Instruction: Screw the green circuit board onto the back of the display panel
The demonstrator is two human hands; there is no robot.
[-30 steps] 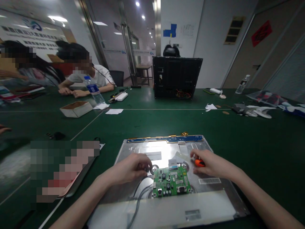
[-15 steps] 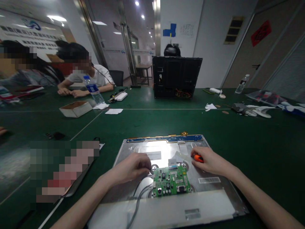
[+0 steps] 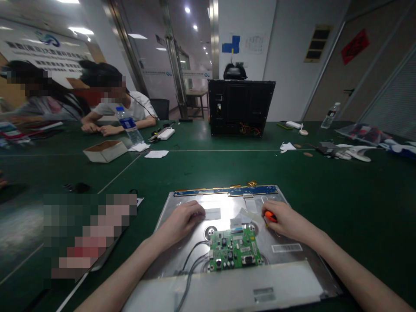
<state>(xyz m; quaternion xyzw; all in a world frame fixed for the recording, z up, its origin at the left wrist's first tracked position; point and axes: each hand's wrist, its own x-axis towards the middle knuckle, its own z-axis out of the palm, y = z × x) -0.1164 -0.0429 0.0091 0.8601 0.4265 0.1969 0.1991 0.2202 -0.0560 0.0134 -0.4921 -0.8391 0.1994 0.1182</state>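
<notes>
A silver LCD panel [image 3: 191, 260] lies back side up on the table in front of me. A green circuit board [image 3: 232, 249] is on its middle, with dark cables [image 3: 191, 271] running from the board's left side. Along the panel's far edge runs a blue board strip [image 3: 221, 190]. My left hand [image 3: 186, 216] is over the panel's left part, fingers curled together beside a pale label; whether they hold anything is hidden. My right hand [image 3: 281, 219] is closed around an orange-handled tool [image 3: 270, 216], its tip hidden. Clear tape [image 3: 248, 216] sits between the hands.
A black monitor casing [image 3: 242, 108] stands at the far side. An open box [image 3: 105, 151] and a water bottle [image 3: 130, 125] are at the far left, near two seated people. Gloves and scraps [image 3: 344, 150] lie at the far right. A pixelated object borders my left forearm.
My left hand has moved up and away from the green board's corner toward the pale label. The right hand stays almost in place with the orange-handled tool.
</notes>
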